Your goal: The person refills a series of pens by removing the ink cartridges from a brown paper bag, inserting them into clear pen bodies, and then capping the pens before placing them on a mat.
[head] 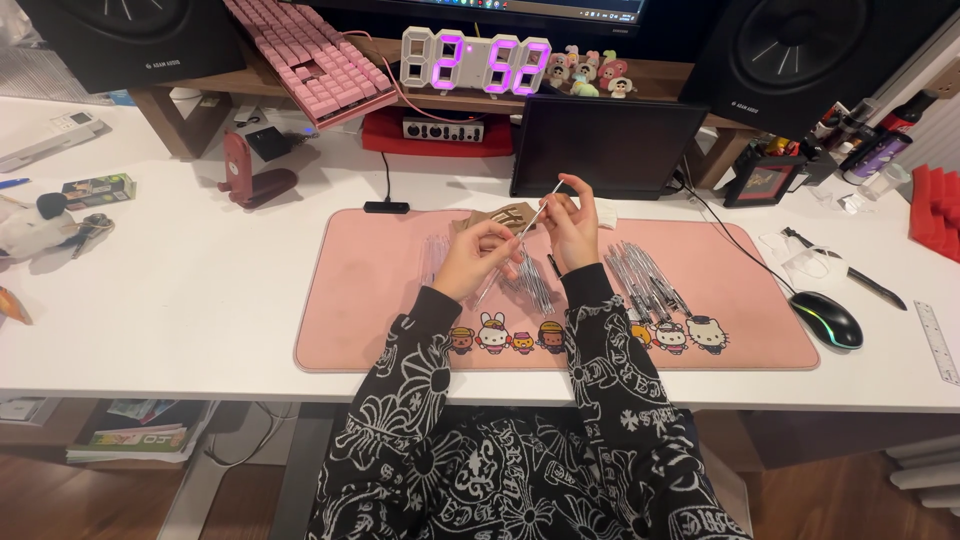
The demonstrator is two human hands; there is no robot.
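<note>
My left hand (478, 258) and my right hand (573, 225) are raised together over a pink desk mat (370, 300). Both pinch one thin clear pen tube (532, 220) that slants up to the right between them. The left hand grips its lower part, the right hand its upper part. Under and between my hands lies a loose pile of pen parts (530, 285). To the right of my right wrist lies a row of several assembled clear pens (645, 280). More clear tubes (435, 255) lie left of my left hand.
A dark tablet (605, 145) leans behind the mat, a brown pouch (495, 217) in front of it. A black mouse (827, 318), a ruler (937, 343) and a black pen (850, 270) lie to the right. A pink keyboard (310, 60), a digital clock (475, 60) and speakers stand at the back.
</note>
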